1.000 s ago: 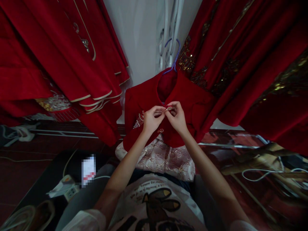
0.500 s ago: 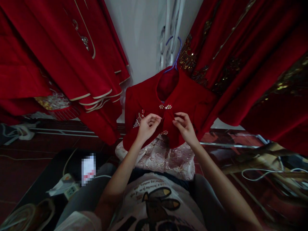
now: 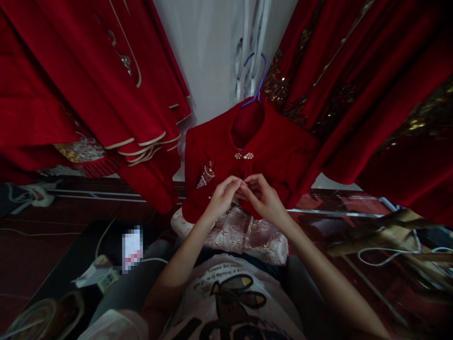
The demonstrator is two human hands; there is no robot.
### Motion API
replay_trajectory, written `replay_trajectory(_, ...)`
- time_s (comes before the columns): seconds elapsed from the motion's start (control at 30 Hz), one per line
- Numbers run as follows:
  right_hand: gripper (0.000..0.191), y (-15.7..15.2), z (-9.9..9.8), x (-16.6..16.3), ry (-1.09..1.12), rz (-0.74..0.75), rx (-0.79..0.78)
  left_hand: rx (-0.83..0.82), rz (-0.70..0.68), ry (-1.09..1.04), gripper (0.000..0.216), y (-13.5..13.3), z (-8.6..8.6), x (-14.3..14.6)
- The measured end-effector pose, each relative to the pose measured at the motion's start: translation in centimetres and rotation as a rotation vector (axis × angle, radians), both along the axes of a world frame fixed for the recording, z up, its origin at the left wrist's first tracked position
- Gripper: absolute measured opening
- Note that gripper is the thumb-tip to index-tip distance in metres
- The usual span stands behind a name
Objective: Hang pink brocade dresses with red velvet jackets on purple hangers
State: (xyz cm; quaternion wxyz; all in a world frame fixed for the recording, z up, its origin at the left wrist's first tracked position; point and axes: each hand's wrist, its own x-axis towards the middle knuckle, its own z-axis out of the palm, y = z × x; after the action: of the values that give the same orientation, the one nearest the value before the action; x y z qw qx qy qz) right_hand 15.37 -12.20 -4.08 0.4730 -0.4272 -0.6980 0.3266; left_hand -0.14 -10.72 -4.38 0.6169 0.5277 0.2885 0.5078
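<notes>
Centrally, a short red jacket (image 3: 224,160) hangs from a purple hanger (image 3: 262,75), directly before the person; its round neckline gapes, and just below it 1 beaded clasp (image 3: 244,156) joins the 2 front edges; a tasselled ornament (image 3: 206,174) sits on the jacket's left-hand side in view. Lower on the front, the left hand (image 3: 224,192) and the right hand (image 3: 262,196) meet, fingers bent and tips brought together against the opening; the fingers hide whatever lies between them, so I cannot tell what either hand pinches. Beneath the hem, pale brocade cloth (image 3: 244,231) spreads near the lap; closer still is a white printed shirt (image 3: 240,297). Farther out, red garments with pale piping (image 3: 88,71) hang at left, and red garments with gold sequins (image 3: 371,94) at right; white metal bars (image 3: 260,28) rise behind the hanger; at lower left a socket block (image 3: 107,282) rests on a dark surface (image 3: 71,264); at lower right a white cable (image 3: 382,252) loops among clutter.
</notes>
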Motion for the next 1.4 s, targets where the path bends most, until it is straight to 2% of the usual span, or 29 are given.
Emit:
replay_trajectory(0.1, 0.022, -0.1, -0.4, -0.3, 0.105, 0.08, -0.091, 0.062, 0.079, 0.026, 0.025, 0.3, -0.1, -0.2)
replay_trajectory(0.17, 0.022, 0.0, -0.3, -0.2, 0.129, 0.087, -0.096, 0.136, 0.131, 0.086, 0.023, 0.8, -0.1, -0.3)
replay_trajectory(0.27, 0.02, 0.1, 0.2, 0.2, 0.085, 0.011, -0.041, 0.357, 0.273, 0.258, 0.021, 1.9, 0.4, -0.3)
replay_trajectory(0.33, 0.017, 0.1, 0.6, 0.4, 0.07, -0.004, -0.026, 0.531, 0.366, 0.406, 0.027, 2.6, 0.9, -0.1)
replay_trajectory(0.4, 0.015, 0.0, 1.0, 0.6, 0.067, 0.012, -0.021, 0.645, 0.399, 0.518, 0.033, 3.2, 1.3, 0.2)
replay_trajectory(0.53, 0.012, -0.1, 1.3, 0.8, 0.048, 0.011, 0.012, 0.728, 0.417, 0.6, 0.038, 3.8, 1.4, 0.7)
replay_trajectory(0.73, 0.01, -0.3, 1.7, 0.8, 0.044, 0.039, 0.004, 0.742, 0.468, 0.639, 0.037, 4.3, 0.9, 0.8)
replay_trajectory(1.0, 0.01, -0.5, 1.8, 1.0, 0.01, 0.094, 0.024, 0.775, 0.501, 0.767, 0.033, 4.8, 1.6, 1.1)
replay_trajectory(1.13, 0.016, -0.8, 2.1, 1.2, -0.01, 0.112, 0.001, 0.753, 0.55, 0.677, 0.032, 4.7, 1.3, 1.4)
replay_trajectory(1.2, 0.022, -1.0, 2.3, 1.5, 0.016, 0.174, -0.05, 0.723, 0.619, 0.618, 0.03, 4.7, 0.9, 1.0)
replay_trajectory(1.3, 0.031, -1.2, 2.5, 1.9, 0.068, 0.317, -0.127, 0.637, 0.816, 0.572, 0.026, 5.0, -0.3, -0.4)
replay_trajectory(1.4, 0.032, -1.0, 2.4, 1.9, 0.092, 0.334, -0.147, 0.505, 1.006, 0.567, 0.031, 6.0, -1.9, -2.3)
